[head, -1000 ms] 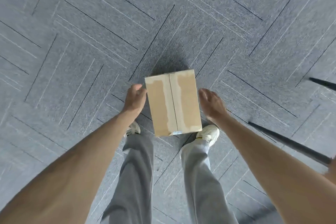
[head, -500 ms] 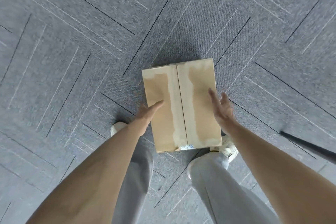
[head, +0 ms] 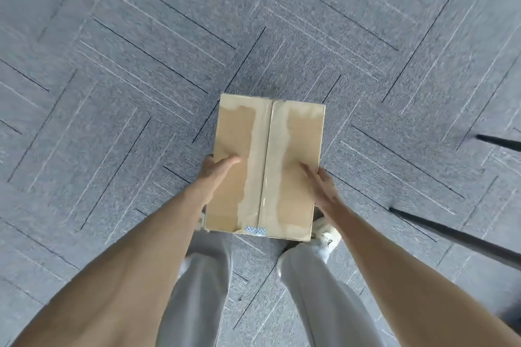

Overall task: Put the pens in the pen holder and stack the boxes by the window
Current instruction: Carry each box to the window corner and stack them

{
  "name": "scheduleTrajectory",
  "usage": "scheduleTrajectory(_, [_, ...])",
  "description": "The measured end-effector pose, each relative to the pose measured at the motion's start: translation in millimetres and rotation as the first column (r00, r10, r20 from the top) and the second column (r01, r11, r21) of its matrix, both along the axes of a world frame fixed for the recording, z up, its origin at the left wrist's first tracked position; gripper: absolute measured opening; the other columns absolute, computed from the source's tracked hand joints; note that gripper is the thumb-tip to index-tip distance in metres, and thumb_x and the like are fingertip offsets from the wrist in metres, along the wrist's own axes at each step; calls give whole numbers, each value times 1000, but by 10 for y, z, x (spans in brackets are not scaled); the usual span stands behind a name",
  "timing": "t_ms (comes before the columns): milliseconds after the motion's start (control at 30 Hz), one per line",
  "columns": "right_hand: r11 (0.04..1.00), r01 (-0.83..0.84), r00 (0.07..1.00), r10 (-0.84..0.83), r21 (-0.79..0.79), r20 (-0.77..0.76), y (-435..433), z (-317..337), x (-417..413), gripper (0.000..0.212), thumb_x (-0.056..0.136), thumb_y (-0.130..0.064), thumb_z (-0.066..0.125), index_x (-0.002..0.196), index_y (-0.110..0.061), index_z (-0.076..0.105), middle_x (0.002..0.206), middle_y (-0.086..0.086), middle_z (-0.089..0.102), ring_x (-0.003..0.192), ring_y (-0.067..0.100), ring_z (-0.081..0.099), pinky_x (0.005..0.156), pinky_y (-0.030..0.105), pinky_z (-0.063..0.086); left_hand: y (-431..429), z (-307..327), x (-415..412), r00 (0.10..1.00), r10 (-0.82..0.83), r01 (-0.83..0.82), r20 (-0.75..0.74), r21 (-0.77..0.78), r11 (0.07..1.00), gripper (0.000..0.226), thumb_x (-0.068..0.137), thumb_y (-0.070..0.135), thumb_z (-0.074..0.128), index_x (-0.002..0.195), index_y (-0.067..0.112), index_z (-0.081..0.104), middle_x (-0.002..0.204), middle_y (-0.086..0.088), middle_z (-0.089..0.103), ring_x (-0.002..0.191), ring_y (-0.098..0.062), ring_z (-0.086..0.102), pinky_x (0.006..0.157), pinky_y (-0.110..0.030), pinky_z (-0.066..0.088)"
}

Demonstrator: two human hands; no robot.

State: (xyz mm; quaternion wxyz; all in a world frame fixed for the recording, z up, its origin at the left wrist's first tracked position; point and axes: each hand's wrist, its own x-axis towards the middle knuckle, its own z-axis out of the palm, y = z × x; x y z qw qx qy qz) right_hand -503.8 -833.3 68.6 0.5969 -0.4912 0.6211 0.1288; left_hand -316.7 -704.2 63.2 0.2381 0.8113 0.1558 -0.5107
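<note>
A sealed brown cardboard box (head: 267, 135) with clear tape down its middle is held up in front of me, above the grey carpet. My left hand (head: 217, 170) grips its left side with the thumb lying across the top. On the other side, my right hand (head: 320, 183) clasps the edge, thumb on top as well. The fingers of both hands are hidden under the box. No pens, pen holder or window are in view.
Grey carpet tiles (head: 141, 65) with a line pattern cover the floor. My legs in grey trousers (head: 197, 290) and white shoes (head: 327, 234) stand below the box. Two dark thin legs (head: 451, 234) of some furniture slant in from the right edge.
The box has risen off the floor toward me. Both hands went from flat against its sides to gripping it with thumbs on top. My feet have shifted.
</note>
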Motion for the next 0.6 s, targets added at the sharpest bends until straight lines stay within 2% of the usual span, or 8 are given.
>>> scheduleTrajectory(133, [993, 112, 989, -115, 36, 89, -193, 933, 179, 29, 98, -44, 51, 121, -27, 53, 99, -11, 60, 91, 13, 57, 86, 31, 43, -217, 941, 339, 997, -41, 44, 62, -51, 998, 81, 74, 54, 70, 139, 15, 40, 135, -12, 51, 121, -33, 51, 101, -43, 42])
scheduleTrajectory(200, [989, 144, 978, -145, 21, 147, -296, 1409, 246, 33, 98, -44, 52, 124, -24, 54, 105, -7, 62, 96, 15, 58, 87, 31, 47, -335, 1442, 471, 993, -41, 53, 110, -110, 993, 73, 71, 56, 71, 129, 17, 48, 124, -10, 58, 111, -31, 56, 95, -41, 47])
scheduleTrajectory(300, [989, 143, 970, -135, -27, 203, -446, 2152, 343, 58, 93, -53, 52, 141, -20, 45, 139, -5, 51, 122, 18, 51, 110, 38, 38, -476, 2156, 588, 984, -18, 54, 178, -200, 978, 61, 74, 51, 71, 122, 19, 51, 115, -8, 60, 105, -29, 58, 87, -37, 48])
scheduleTrajectory(333, [986, 160, 963, -145, -48, 228, -502, 2390, 369, 56, 97, -48, 51, 144, -19, 42, 140, -7, 46, 124, 16, 47, 111, 35, 34, -520, 2396, 612, 980, -4, 50, 199, -228, 972, 58, 74, 51, 71, 119, 19, 51, 115, -8, 61, 105, -28, 58, 89, -38, 49])
scheduleTrajectory(400, [980, 183, 944, -152, -82, 291, -578, 2767, 375, 51, 99, -43, 50, 144, -20, 44, 138, -3, 52, 119, 16, 48, 104, 32, 36, -575, 2900, 642, 970, 16, 52, 242, -274, 960, 54, 77, 49, 70, 118, 20, 51, 115, -6, 60, 105, -27, 57, 89, -37, 49])
scheduleTrajectory(500, [969, 199, 932, -140, -148, 335, -582, 3375, 406, 38, 95, -48, 53, 130, -32, 52, 108, -11, 57, 105, 13, 50, 97, 31, 39, -600, 3558, 663, 948, 53, 63, 315, -344, 937, 52, 80, 47, 69, 121, 20, 53, 113, -1, 60, 100, -22, 55, 71, -28, 45])
scheduleTrajectory(533, [965, 205, 928, -140, -161, 346, -590, 3538, 414, 37, 92, -52, 55, 123, -33, 56, 104, -11, 59, 103, 15, 54, 98, 34, 43, -591, 3770, 659, 939, 64, 69, 338, -366, 928, 51, 80, 47, 69, 121, 20, 54, 112, -1, 60, 100, -22, 55, 71, -28, 44])
scheduleTrajectory(600, [962, 207, 922, -130, -180, 366, -576, 3904, 441, 41, 82, -61, 55, 115, -38, 61, 109, -6, 66, 104, 19, 61, 98, 46, 50, -541, 4134, 627, 934, 79, 72, 349, -399, 914, 52, 77, 50, 71, 118, 22, 57, 113, -2, 62, 104, -23, 58, 87, -35, 48])
